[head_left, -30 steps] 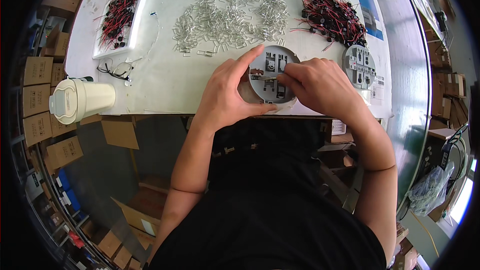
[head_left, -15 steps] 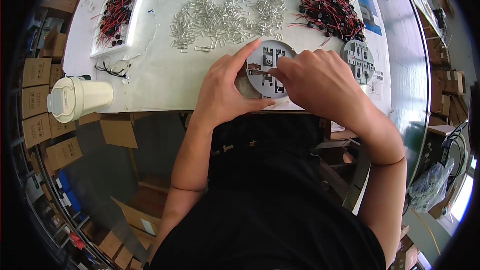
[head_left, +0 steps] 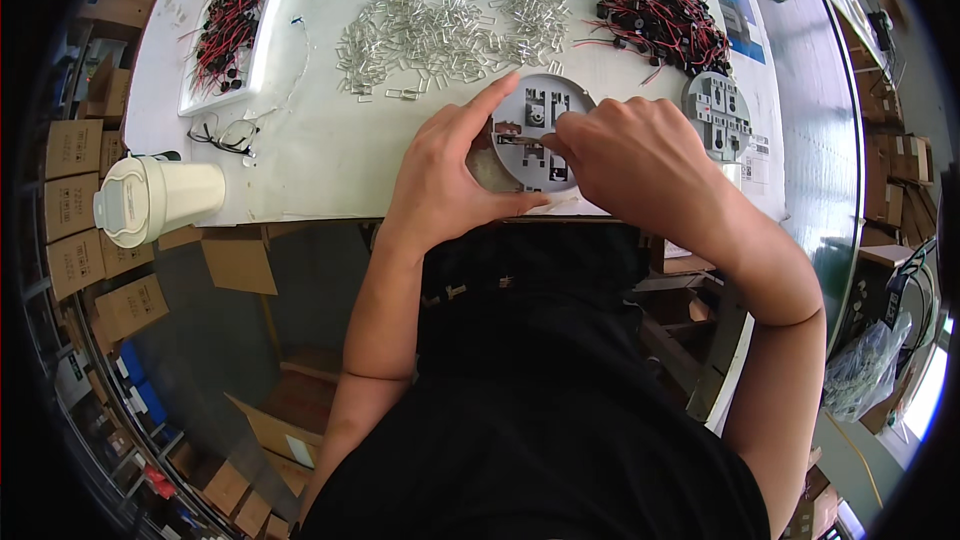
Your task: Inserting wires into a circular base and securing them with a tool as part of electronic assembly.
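Observation:
A round grey fixture (head_left: 540, 168) with slots and small metal parts lies near the table's front edge. My left hand (head_left: 440, 168) curves round its left side, index finger at the far rim and thumb at the near rim. Over the fixture's right half, my right hand (head_left: 635, 155) is closed, with thumb and index finger pinched together. From that pinch a thin, dark, narrow piece points left across the slots; what kind it is I cannot make out. The right-hand fingers cover part of the fixture. A second round grey fixture (head_left: 718, 118) lies to the right.
Small clear U-shaped pieces (head_left: 450, 30) are heaped behind the fixture. Black parts with red wires form a pile (head_left: 660, 25) at the back right and more fill a white tray (head_left: 264, 35) at the left. Glasses (head_left: 232, 137) and a cream cup (head_left: 175, 195) stand near the left edge.
The pinched fingers of my right hand and the thin piece stay over the fixture, with only a slight shift. My left hand keeps its place round the rim.

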Tool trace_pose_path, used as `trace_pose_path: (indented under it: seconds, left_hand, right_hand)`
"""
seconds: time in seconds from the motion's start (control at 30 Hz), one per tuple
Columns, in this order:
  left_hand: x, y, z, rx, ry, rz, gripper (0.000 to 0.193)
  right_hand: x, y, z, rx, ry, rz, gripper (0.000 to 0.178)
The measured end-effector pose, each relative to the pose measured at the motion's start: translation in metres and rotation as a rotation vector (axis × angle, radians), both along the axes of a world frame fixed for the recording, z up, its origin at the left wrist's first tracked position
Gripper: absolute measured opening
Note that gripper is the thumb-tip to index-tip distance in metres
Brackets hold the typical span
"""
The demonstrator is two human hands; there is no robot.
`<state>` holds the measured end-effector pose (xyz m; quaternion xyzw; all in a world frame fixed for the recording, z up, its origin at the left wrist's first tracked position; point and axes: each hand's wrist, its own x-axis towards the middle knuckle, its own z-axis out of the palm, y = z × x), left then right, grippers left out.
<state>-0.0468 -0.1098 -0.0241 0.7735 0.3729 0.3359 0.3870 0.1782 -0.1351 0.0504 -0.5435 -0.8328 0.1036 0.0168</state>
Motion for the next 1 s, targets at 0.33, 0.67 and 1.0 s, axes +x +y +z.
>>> trace_pose_path:
  seconds: [0.33, 0.67, 1.0]
  left_hand:
    - [-0.015, 0.000, -0.007, -0.110, -0.072, -0.010, 0.081]
    - [-0.011, -0.008, -0.004, 0.044, -0.095, 0.098, 0.015]
    - [-0.010, -0.005, -0.010, 0.058, -0.211, 0.085, 0.019]
  right_hand:
    - [0.004, -0.027, -0.012, 0.157, 0.392, -0.039, 0.027]
    - [0.060, -0.019, -0.020, 0.819, 0.411, 0.005, 0.031]
    - [0.569, -0.157, -0.112, 0.439, -0.239, -1.544, 0.052]
